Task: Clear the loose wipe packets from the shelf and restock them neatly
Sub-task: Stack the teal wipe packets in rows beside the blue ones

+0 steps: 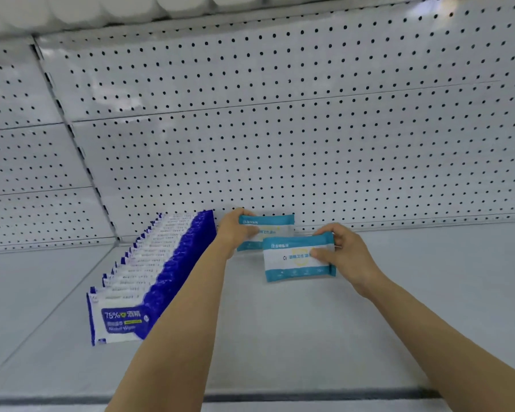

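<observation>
Two teal-and-white wipe packets stand upright at the back of the white shelf (280,337). My left hand (235,230) grips the rear packet (275,226) by its left end, close to the pegboard wall. My right hand (344,255) holds the front packet (292,258) by its right end, thumb on its face. The front packet overlaps the lower right part of the rear one. A long row of blue-and-white wipe packets (149,281) stands upright to the left of my left forearm, running from the back wall toward the shelf's front.
A white perforated back panel (309,129) rises behind the shelf. A slotted upright (81,156) splits it from the neighbouring bay at the left. White rolls (101,10) sit on the shelf above. The shelf's front edge has a dark strip (309,395).
</observation>
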A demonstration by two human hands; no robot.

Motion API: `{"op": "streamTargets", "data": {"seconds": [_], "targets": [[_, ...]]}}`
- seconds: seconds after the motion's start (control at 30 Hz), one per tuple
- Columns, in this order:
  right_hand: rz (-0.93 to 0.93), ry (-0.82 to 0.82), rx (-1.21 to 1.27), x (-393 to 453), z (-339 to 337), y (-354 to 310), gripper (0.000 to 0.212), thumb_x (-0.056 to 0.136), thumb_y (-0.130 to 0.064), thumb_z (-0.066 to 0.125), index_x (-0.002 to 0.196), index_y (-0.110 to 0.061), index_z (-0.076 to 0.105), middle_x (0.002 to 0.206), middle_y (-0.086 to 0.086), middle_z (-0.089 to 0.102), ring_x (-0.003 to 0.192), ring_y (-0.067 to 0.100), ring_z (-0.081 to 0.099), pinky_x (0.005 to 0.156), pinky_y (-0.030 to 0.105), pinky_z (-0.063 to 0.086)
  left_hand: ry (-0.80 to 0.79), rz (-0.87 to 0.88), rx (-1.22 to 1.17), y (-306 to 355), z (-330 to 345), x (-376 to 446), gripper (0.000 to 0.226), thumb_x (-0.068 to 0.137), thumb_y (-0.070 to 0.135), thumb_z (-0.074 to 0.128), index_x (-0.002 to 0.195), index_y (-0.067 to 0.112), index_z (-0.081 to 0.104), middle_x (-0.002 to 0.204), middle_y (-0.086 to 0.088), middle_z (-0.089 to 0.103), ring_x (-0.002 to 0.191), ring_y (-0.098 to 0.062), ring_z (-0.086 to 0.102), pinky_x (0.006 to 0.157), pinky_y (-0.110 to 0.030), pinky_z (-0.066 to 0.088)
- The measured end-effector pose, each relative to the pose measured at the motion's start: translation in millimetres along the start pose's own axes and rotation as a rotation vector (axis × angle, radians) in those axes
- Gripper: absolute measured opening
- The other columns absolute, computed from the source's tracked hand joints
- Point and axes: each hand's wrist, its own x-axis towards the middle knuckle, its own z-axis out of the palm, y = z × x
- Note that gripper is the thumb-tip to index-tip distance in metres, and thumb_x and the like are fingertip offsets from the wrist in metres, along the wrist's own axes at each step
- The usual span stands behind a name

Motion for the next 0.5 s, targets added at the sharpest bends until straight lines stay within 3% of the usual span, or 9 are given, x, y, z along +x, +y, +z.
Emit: {"op": "streamTargets", "data": {"seconds": [0.2,0.4,0.5], "targets": [[0.0,0.041,-0.006,35.9,30.7,11.4,0.026,0.081,0.004,0.072,0.1,-0.009,0.06,0.1,0.004,0.069,0.084,0.015,0.07,0.061,0.029,0.059,-0.032,-0.005,-0.012,-14.4,7.2,31.6,0.02,0.088,-0.002,0.067,0.099,0.011,0.055,0.095,-0.009,0.063,0.079,-0.013,0.058,0.067,-0.024,0.052],[-0.037,0.073,-0.074,68.1,51.9,29.4,0.029,0.079,0.004,0.073,0.1,-0.011,0.06,0.102,0.008,0.07,0.092,0.025,0.07,0.076,0.044,0.06,0.016,-0.016,-0.104,-21.2,6.4,43.5,0.021,0.089,-0.005,0.064,0.092,0.016,0.061,0.094,-0.009,0.067,0.077,-0.017,0.066,0.055,-0.024,0.053],[-0.055,0.137,-0.17,82.9,62.1,37.0,0.027,0.079,-0.004,0.074,0.096,-0.019,0.06,0.099,0.007,0.069,0.093,0.026,0.067,0.075,0.045,0.058,0.033,-0.012,-0.1,-24.4,5.7,48.9,0.025,0.09,-0.007,0.061,0.09,0.018,0.064,0.094,-0.008,0.068,0.076,-0.014,0.064,0.057,-0.023,0.053]]}}
